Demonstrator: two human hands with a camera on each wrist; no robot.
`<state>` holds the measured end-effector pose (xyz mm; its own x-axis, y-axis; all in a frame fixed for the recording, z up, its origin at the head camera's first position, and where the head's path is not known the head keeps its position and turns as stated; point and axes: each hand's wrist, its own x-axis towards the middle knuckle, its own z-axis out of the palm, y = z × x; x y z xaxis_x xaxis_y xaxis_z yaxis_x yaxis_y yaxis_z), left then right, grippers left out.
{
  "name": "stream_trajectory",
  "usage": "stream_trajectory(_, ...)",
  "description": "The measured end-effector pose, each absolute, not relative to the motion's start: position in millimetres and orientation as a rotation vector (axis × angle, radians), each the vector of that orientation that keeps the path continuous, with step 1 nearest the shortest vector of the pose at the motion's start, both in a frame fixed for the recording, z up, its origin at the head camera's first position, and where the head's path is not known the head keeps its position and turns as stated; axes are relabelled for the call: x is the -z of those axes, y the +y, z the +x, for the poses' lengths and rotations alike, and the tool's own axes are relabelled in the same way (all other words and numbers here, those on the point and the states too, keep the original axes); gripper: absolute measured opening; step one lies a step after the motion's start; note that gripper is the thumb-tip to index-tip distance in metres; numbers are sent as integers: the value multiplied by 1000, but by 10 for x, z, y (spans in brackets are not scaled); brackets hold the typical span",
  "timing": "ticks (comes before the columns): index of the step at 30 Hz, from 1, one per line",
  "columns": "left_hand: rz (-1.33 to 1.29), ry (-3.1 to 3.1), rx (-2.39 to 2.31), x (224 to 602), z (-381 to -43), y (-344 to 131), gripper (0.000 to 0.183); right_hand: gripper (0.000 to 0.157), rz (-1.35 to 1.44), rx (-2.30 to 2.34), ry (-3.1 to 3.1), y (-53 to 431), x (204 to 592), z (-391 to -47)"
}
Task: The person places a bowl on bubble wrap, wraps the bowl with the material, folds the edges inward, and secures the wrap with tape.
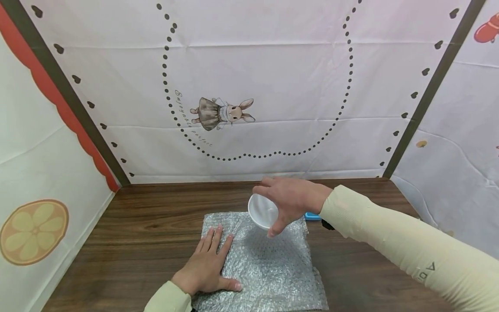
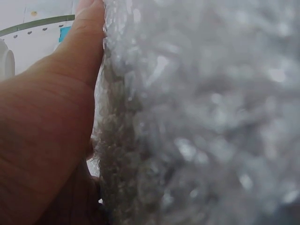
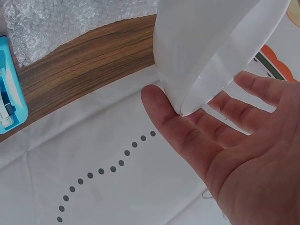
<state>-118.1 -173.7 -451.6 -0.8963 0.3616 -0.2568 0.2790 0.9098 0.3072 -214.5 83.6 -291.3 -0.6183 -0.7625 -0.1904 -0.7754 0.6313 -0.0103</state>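
Note:
A sheet of bubble wrap (image 1: 278, 277) lies on the wooden table. My left hand (image 1: 206, 266) rests spread with straight fingers on its left side; in the left wrist view the bubble wrap (image 2: 201, 117) fills most of the picture beside that hand (image 2: 47, 108). Over the far part of the wrap, my right hand (image 1: 294, 197) holds a white bowl (image 1: 260, 214), tilted, by its rim. Seen from the right wrist, the bowl (image 3: 197, 51) is smooth and plain, and the right hand's (image 3: 243, 145) thumb and fingers grip its edge.
A light blue tray (image 3: 18, 101) with small items inside is beside the wrap; the right forearm mostly hides it in the head view. Dark wooden table (image 1: 148, 229) extends on both sides. Printed white cloth (image 1: 296, 86) hangs behind and at the sides.

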Motion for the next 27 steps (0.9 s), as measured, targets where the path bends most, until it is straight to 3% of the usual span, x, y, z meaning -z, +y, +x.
stream_trajectory(27,480,2758,-380,4522,-1185,-1750,130,113,-1206,-183,2668,793,3027,-2131)
